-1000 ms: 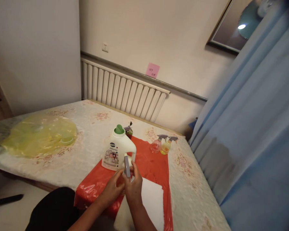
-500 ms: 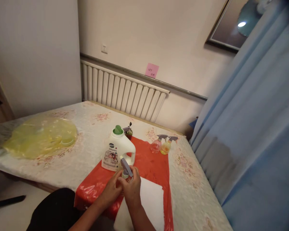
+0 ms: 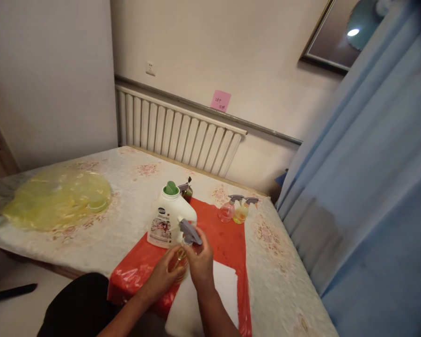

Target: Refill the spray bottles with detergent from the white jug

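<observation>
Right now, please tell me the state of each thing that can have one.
Grey spray head: held in right hand, apparently detached
Small bottle: held in left hand, mouth apparently open
White jug: upright, green spout exposed
Pink spray bottle: upright, assembled
Yellow spray bottle: upright, assembled
Dark bottle: mostly hidden
Yellow bag: crumpled
Red sheet: spread, wrinkled
White cloth: laid out

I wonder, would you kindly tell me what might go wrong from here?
The left hand holds a small bottle, its sprayer apparently lifted off by the right hand; tilting might spill liquid. The white jug stands uncapped just beyond the hands; a bump could slosh its contents onto the red sheet.
</observation>
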`<state>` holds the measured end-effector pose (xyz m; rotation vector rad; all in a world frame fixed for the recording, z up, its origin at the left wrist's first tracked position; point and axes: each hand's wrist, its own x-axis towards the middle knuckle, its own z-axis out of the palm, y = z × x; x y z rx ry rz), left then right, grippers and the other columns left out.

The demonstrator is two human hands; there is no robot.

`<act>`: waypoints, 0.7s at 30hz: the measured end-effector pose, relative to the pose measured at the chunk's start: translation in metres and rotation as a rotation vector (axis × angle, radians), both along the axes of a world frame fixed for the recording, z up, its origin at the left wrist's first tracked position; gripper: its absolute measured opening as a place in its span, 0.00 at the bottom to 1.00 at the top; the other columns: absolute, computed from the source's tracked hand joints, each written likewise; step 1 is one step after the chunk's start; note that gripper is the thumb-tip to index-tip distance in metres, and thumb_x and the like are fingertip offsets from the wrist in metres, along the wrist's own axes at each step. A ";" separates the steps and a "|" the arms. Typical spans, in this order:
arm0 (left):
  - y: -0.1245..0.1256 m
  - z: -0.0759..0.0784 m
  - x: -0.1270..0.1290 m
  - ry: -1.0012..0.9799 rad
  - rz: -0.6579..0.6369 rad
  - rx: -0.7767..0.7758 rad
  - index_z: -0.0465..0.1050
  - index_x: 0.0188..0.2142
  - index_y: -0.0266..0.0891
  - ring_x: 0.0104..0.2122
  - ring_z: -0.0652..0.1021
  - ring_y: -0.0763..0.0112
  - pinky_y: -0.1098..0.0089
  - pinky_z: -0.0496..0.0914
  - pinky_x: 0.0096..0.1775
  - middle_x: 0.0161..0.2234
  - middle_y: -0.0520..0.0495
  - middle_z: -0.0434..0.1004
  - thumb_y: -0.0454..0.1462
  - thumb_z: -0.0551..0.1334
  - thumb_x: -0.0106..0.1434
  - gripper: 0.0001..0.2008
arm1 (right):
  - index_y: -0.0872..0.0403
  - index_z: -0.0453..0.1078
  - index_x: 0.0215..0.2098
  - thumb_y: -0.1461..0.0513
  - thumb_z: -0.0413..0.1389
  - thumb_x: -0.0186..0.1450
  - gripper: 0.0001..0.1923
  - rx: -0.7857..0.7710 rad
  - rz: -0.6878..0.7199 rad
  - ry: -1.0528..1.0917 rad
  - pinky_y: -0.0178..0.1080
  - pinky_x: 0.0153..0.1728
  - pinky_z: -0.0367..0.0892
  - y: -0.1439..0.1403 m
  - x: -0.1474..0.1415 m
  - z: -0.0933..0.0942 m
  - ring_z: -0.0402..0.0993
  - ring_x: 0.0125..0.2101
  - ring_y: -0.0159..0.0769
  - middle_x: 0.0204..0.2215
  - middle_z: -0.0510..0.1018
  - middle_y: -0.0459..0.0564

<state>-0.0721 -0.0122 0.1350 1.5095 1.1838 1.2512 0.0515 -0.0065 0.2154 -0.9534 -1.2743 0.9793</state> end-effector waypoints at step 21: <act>-0.007 0.011 -0.001 0.032 -0.012 -0.060 0.67 0.54 0.39 0.60 0.69 0.53 0.55 0.60 0.62 0.57 0.40 0.72 0.36 0.62 0.54 0.26 | 0.57 0.71 0.49 0.60 0.65 0.56 0.23 -0.010 -0.129 0.180 0.43 0.48 0.70 -0.009 0.036 0.040 0.78 0.44 0.43 0.44 0.81 0.56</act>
